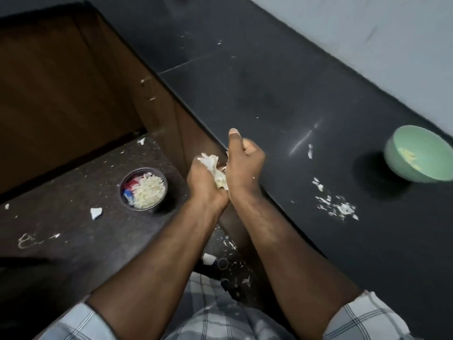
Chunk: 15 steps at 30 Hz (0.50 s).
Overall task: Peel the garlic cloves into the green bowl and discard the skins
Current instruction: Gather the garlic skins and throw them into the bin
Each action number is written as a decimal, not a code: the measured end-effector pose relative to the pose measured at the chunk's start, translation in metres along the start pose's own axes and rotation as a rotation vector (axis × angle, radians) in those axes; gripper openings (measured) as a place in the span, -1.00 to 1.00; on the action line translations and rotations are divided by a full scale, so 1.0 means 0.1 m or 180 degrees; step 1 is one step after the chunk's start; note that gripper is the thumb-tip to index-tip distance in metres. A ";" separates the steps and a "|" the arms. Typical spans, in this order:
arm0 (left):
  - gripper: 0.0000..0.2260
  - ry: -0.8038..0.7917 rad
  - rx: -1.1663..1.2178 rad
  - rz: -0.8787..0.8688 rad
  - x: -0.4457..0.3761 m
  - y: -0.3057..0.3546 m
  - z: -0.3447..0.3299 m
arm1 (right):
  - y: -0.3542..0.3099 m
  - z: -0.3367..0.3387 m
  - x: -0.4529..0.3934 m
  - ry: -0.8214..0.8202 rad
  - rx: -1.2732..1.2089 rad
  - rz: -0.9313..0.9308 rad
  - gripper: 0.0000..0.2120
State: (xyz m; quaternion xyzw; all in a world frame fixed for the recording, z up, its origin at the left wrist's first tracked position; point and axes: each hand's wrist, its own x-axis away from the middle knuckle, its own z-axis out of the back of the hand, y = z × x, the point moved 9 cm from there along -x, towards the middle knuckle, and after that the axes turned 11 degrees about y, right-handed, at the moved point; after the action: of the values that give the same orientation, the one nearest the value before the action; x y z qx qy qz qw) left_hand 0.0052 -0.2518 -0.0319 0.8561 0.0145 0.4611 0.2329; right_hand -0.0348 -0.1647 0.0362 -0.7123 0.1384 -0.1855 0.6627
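A bunch of white garlic skins [215, 171] is pressed between my two hands, just off the counter's front edge. My left hand [202, 179] curls round the bunch from the left. My right hand [242, 163] grips it from the right with the thumb sticking up. The green bowl [416, 155] stands on the black counter at the far right, tilted in the view, with pale peeled cloves [408, 155] inside. More loose skins [335, 207] lie scattered on the counter between my hands and the bowl.
A small round dark bin [144, 188] on the floor at the left holds white skins and a red-and-blue wrapper. Bits of skin litter the floor [61, 217]. Brown cabinet doors [61, 94] stand under the black counter [269, 82]. A pale wall runs behind it.
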 end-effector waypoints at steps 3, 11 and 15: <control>-0.72 0.0424 0.0050 -0.0387 -0.27 0.46 0.28 | 0.27 -0.58 0.13 -0.0318 0.0261 0.0092 -0.47; -0.79 0.1347 0.0105 -0.0881 -1.70 1.43 1.22 | 1.73 -2.28 0.27 -0.1037 0.0928 -0.0114 -0.50; -0.75 0.1756 0.0037 -0.0792 -2.58 1.70 1.81 | 2.71 -2.98 0.36 -0.1372 0.1390 -0.0289 -0.52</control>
State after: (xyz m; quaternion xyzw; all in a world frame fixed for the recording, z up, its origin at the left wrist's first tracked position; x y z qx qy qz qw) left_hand -0.0311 -0.5350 -0.2481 0.6915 0.1846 0.6441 0.2699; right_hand -0.1228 -0.4696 -0.2151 -0.5815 -0.0804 -0.0849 0.8051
